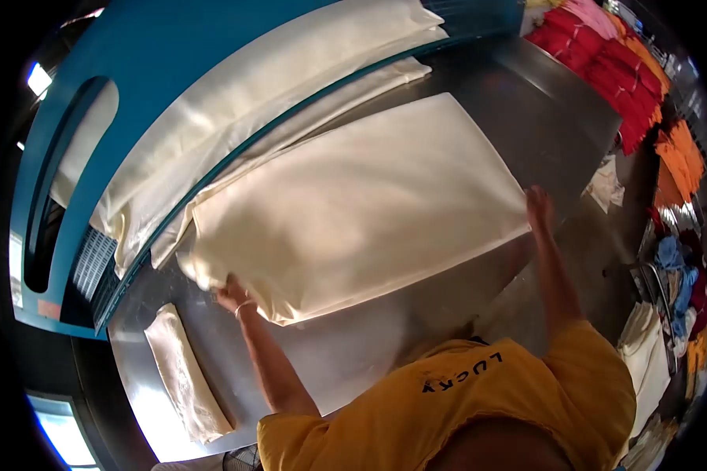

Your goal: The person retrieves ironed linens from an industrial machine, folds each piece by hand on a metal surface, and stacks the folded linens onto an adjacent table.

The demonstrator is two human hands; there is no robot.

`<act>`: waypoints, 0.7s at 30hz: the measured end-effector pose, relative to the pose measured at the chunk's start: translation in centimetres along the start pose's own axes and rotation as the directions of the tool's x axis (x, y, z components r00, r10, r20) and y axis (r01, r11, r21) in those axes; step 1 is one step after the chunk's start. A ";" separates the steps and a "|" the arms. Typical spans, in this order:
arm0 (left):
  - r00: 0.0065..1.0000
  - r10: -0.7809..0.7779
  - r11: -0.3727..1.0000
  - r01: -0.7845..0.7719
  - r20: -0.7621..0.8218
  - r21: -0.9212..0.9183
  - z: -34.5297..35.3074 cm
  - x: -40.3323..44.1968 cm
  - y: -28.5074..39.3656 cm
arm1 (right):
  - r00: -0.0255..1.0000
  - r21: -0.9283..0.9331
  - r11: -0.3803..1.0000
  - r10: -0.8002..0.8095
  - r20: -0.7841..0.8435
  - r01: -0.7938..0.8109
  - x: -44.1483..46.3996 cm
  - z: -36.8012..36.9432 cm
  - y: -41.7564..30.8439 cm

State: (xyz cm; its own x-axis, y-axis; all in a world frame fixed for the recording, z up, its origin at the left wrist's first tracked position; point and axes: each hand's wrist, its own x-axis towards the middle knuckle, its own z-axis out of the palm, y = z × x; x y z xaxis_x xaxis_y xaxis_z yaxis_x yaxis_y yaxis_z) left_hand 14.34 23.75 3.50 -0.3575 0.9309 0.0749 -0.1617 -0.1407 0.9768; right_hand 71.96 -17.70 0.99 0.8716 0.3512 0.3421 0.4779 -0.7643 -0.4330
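A large cream cloth (pixel 353 212), folded into a broad rectangle, lies across the steel table in front of me. My left hand (pixel 233 297) grips its near left corner, where the fabric bunches and creases. At the near right corner, my right hand (pixel 537 207) has its fingers closed on the cloth's edge. Both arms reach forward and are spread wide apart. Behind the cloth, more cream fabric (pixel 267 102) hangs over a roller in the blue machine, and its lower end spreads onto the table.
The blue machine frame (pixel 173 47) borders the far side of the steel table (pixel 346 353). A narrow folded cream cloth (pixel 184 377) lies at the table's left. Red cloth bundles (pixel 597 63), orange cloths (pixel 678 161) and mixed garments (pixel 675 267) are piled to the right.
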 end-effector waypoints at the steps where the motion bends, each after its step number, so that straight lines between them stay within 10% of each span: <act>1: 0.986 -0.018 0.998 0.028 0.167 -0.056 2.6 -0.2 -1.4 | 0.986 -0.014 0.997 0.080 0.146 -0.079 1.5 2.8 2.9; 2: 0.936 0.190 0.982 -0.181 0.296 -0.057 7.0 -4.1 0.4 | 0.946 -0.035 0.988 0.154 0.286 -0.150 2.5 4.0 5.1; 4: 0.862 -0.082 0.997 0.062 0.500 0.055 12.0 -10.9 0.7 | 0.973 0.212 0.969 0.079 0.219 -0.126 1.5 4.0 3.6; 5: 0.792 -0.050 0.823 0.377 0.608 -0.424 14.9 -13.2 -5.4 | 0.933 0.332 0.914 0.111 0.342 -0.231 1.3 4.7 3.9; 6: 0.688 -0.081 0.976 0.202 0.721 -0.082 15.6 -18.3 -3.8 | 0.917 0.414 0.864 0.122 0.379 -0.286 0.7 3.8 2.8; 8: 0.429 -0.138 0.747 -0.546 0.893 0.378 17.3 -28.9 0.3 | 0.942 0.841 0.442 0.027 0.334 -0.311 -1.1 0.2 -0.2; 11: 0.113 -0.096 0.901 -0.412 0.989 0.135 14.5 -39.9 -0.5 | 0.922 0.901 0.197 0.051 0.383 -0.386 -4.3 -6.0 -1.7; 13: 0.019 0.044 0.732 -0.681 0.999 -0.019 12.6 -43.9 -1.2 | 0.938 0.934 0.093 0.006 0.346 -0.345 -5.6 -8.5 -1.9; 15: 0.041 -0.086 0.739 -0.667 0.996 0.091 12.1 -46.3 0.2 | 0.911 0.901 -0.142 -0.014 0.412 -0.410 -5.1 -9.0 -1.7; 17: 0.087 -0.036 0.689 -0.720 0.996 0.088 12.7 -47.8 0.2 | 0.919 0.916 0.109 0.138 0.370 -0.385 -5.2 -9.1 -4.7; 19: 0.222 -0.244 0.826 -0.463 0.944 0.322 13.2 -47.5 -1.9 | 0.902 0.866 0.331 -0.087 0.424 -0.375 -6.9 -9.8 -10.3; 21: 0.283 -0.465 0.843 -0.150 0.839 0.517 13.7 -46.2 -3.9 | 0.843 0.960 0.281 -0.518 0.147 0.006 -8.1 -11.7 -15.0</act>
State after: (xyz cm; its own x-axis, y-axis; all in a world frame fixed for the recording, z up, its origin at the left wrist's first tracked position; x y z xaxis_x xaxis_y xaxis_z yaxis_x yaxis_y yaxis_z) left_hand 44.04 -14.06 -1.02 0.7457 0.6118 -0.2640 0.3933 -0.0842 0.9155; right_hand 56.49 -15.43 14.44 0.5033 0.7710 0.3903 0.2441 0.3064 -0.9201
